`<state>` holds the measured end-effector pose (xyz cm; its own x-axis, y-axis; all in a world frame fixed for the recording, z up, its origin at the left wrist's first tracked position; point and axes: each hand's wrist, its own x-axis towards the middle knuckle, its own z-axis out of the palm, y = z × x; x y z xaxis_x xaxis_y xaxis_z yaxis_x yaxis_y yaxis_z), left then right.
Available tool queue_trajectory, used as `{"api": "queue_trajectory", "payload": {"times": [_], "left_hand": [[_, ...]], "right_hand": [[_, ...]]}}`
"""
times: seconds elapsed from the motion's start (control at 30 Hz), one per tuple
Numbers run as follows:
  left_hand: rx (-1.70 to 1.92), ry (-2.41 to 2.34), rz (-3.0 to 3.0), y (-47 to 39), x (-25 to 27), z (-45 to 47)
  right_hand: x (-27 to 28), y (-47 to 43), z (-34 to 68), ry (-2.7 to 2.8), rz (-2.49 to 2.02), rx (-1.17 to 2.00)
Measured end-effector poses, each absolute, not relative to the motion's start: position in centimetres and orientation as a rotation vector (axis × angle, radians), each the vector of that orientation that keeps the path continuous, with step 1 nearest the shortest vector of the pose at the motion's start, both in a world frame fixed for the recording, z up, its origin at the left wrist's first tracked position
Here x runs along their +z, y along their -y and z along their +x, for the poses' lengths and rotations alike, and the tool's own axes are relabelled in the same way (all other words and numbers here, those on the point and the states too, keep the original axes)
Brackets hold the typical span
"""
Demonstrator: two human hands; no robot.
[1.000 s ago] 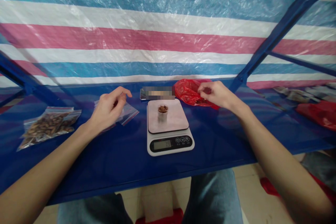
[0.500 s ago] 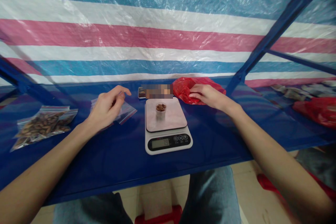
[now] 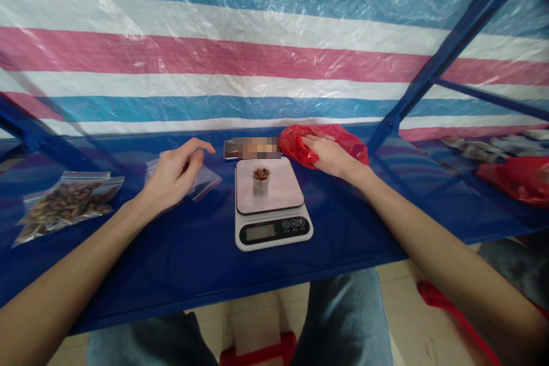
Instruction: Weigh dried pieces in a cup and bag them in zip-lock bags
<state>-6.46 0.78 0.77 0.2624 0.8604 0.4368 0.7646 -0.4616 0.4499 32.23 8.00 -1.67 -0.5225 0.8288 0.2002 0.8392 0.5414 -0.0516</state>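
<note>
Since a second ago, your right hand (image 3: pixel 326 155) has gone from hovering over the red bag (image 3: pixel 338 138) with pinched fingertips to reaching into it; its fingers are now tucked inside the crumpled plastic, so you cannot tell whether they grip anything. Your left hand (image 3: pixel 174 174) has barely shifted. It rests loosely curled, half open, with the forefinger stretched toward the middle, on top of the empty zip bags (image 3: pixel 205 179), touching them but not clearly pinching any.

Between your hands stands the scale (image 3: pixel 271 206), its display lit though the digits are too blurred to read. A small cup (image 3: pixel 261 179) sits upright on the middle of the scale's plate, with brown pieces heaped in it. The red bag lies at the back of the blue surface (image 3: pixel 180 257), just beyond the scale's right rear corner. Behind the scale, touching the back edge of the surface, lies a flat item that is blurred out.

Far to your left, well apart from the hand, lie filled zip bags (image 3: pixel 64 206) with brown contents, overlapping one another. Another red bag (image 3: pixel 514 180) lies on the surface at the far right, past the slanted blue frame bar (image 3: pixel 429 77). A striped tarp (image 3: pixel 257 51) in blue, white and pink hangs behind everything. Your knees in jeans show below the front edge.
</note>
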Motion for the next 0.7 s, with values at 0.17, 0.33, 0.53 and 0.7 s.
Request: {"api": "queue_trajectory", "payload": {"times": [0.17, 0.33, 0.53, 0.7], "left_hand": [[0.969, -1.555, 2.348, -0.7, 0.7, -6.5], [0.955, -1.559, 2.339, -0.7, 0.9, -6.4], [0.964, -1.504, 2.397, -0.7, 1.1, -6.4], [0.956, -1.486, 2.399, -0.8, 1.0, -6.6]], "right_hand": [[-0.8, -8.2, 32.0, 2.546, -1.384, -0.053], [0.7, -8.2, 34.2, 2.364, -1.365, 0.048], [4.4, -5.5, 35.3, 1.997, -1.336, -0.059], [7.0, -1.2, 28.4, 2.265, -0.947, 0.119]]}}
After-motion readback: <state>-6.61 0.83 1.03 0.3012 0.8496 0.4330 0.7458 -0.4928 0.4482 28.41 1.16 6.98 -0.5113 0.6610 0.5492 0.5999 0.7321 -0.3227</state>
